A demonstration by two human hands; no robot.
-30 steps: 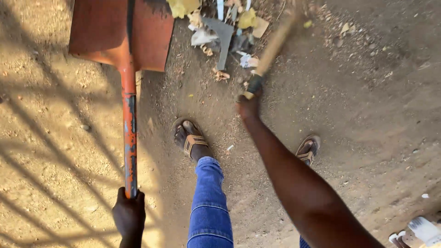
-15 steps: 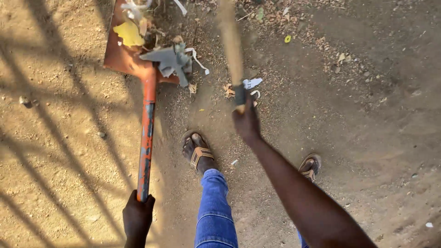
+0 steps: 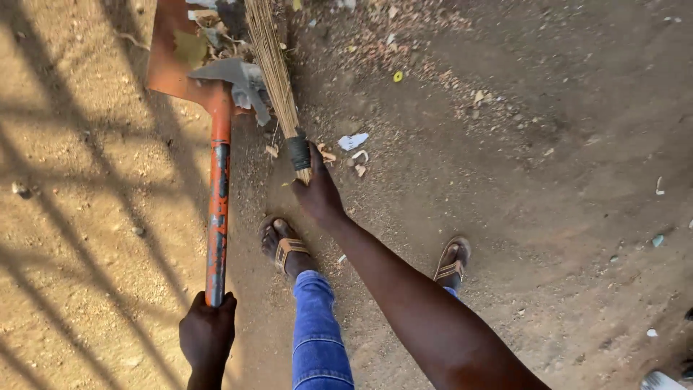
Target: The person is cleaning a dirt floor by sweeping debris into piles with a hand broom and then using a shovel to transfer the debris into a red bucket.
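Observation:
My left hand (image 3: 208,334) grips the end of an orange shovel's handle (image 3: 217,209). Its blade (image 3: 173,61) lies on the dirt at the top left, loaded with grey card and yellow scraps (image 3: 231,76). My right hand (image 3: 317,191) holds the bound end of a straw broom (image 3: 274,68). The broom's bristles point up the frame and rest against the litter on the blade. My feet in sandals (image 3: 283,245) (image 3: 452,261) stand on the dirt below.
Small scraps of paper (image 3: 352,141) and bits of litter (image 3: 398,75) lie scattered on the dirt ground. Striped shadows cross the left side. A white object (image 3: 660,380) shows at the bottom right corner.
The broom has swung from the right over to the shovel blade. The view has shifted, so the blade now sits higher and further left, with more litter on it.

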